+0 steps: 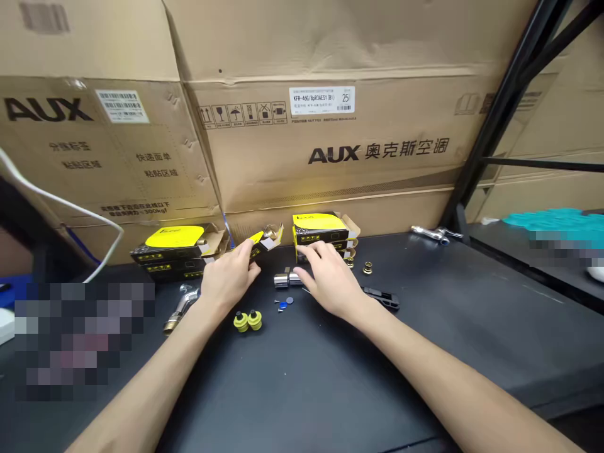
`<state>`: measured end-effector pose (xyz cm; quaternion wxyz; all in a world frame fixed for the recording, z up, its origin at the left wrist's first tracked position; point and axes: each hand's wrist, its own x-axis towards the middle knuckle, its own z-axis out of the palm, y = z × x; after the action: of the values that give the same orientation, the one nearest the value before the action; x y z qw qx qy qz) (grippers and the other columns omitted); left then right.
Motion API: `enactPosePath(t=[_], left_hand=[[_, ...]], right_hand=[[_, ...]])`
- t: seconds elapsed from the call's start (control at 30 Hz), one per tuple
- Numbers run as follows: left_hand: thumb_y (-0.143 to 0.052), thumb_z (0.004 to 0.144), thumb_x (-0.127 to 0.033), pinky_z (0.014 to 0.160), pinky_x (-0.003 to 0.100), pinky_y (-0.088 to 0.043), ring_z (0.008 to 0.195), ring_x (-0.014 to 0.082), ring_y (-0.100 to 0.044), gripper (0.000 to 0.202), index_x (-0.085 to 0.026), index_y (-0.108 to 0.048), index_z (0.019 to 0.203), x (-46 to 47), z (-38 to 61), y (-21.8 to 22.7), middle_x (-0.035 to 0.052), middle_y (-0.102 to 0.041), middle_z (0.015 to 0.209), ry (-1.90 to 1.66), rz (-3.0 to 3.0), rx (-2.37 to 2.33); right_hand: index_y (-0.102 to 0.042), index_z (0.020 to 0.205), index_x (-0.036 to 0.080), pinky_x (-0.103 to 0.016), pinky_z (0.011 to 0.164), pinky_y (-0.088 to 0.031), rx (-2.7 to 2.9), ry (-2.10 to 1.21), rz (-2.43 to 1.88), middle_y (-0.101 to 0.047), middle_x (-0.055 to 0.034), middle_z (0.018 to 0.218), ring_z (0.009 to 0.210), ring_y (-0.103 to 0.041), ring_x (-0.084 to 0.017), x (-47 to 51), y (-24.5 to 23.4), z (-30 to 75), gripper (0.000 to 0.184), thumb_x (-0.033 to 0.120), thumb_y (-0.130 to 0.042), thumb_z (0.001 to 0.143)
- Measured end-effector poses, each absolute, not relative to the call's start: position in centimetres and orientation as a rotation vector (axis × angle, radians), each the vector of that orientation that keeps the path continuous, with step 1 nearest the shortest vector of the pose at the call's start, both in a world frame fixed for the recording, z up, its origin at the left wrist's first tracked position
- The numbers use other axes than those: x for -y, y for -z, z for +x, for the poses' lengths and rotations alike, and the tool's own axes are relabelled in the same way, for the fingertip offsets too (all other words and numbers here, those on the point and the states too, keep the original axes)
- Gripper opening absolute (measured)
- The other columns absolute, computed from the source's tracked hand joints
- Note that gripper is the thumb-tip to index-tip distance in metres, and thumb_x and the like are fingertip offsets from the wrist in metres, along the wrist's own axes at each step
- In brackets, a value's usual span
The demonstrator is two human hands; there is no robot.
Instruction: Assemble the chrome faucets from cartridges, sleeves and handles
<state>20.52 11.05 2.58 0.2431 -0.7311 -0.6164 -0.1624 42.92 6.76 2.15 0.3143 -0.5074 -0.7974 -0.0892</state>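
My left hand (230, 277) is closed around a small black-and-yellow box (270, 243), tilted, with an open end showing something metallic inside. My right hand (328, 277) reaches over the table with thumb and fingers apart, its fingertips at the front of a stack of similar boxes (321, 226). Beneath its thumb lies a chrome cylindrical fitting (282, 280), partly covered. Between the hands and nearer me are two yellow-green cartridges with black stems (248, 321). Small screws and a blue cap (283, 305) lie beside a grey disc (289, 300).
More stacked boxes (174, 248) stand at left, behind a chrome faucet part (179, 309). A black-handled tool (384, 298) and brass fittings (367, 268) lie right. Another chrome faucet (431, 234) is near the black rack post (491, 113). Cardboard (377, 182) walls the back.
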Motion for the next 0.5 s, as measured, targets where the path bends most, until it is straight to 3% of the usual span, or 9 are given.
enactPosePath(t=[0.17,0.27,0.37,0.5], left_hand=[[-0.047,0.094,-0.033,0.074,0.04,-0.056,0.1,0.0338,-0.073,0.048,-0.022,-0.055,0.14,-9.9,20.7,-3.6,0.0127,-0.076,0.115,0.564,-1.971,1.639],[-0.047,0.095,-0.029,0.089,0.042,-0.055,0.117,0.032,-0.068,0.05,-0.024,-0.053,0.144,-9.4,20.7,-4.2,0.0108,-0.071,0.132,0.616,-2.006,1.554],[-0.045,0.096,-0.024,0.106,0.043,-0.048,0.133,0.0288,-0.058,0.05,-0.026,-0.054,0.145,-9.0,20.5,-4.6,0.0062,-0.066,0.142,0.629,-2.072,1.443],[-0.045,0.098,-0.026,0.12,0.048,-0.036,0.142,0.0272,-0.05,0.047,-0.03,-0.058,0.143,-8.7,20.3,-5.0,-0.0005,-0.062,0.147,0.611,-2.159,1.313]], right_hand=[[-0.053,0.142,0.013,-0.043,0.111,-0.044,1.937,0.299,-1.266,-0.059,-0.0158,0.134,0.125,-0.052,-0.029,-6.6,-2.7,43.2,0.045,0.036,-0.047,0.103],[-0.054,0.139,0.013,-0.044,0.115,-0.04,1.826,0.363,-1.178,-0.058,-0.0165,0.136,0.131,-0.05,-0.028,-6.4,-3.1,43.3,0.044,0.038,-0.046,0.103],[-0.053,0.139,0.018,-0.048,0.117,-0.037,1.767,0.373,-1.154,-0.059,-0.0146,0.138,0.134,-0.049,-0.028,-6.2,-3.3,43.5,0.043,0.042,-0.043,0.104],[-0.057,0.136,0.019,-0.047,0.115,-0.038,1.742,0.331,-1.15,-0.062,-0.0125,0.135,0.131,-0.05,-0.028,-6.1,-3.4,43.5,0.042,0.042,-0.042,0.104]])
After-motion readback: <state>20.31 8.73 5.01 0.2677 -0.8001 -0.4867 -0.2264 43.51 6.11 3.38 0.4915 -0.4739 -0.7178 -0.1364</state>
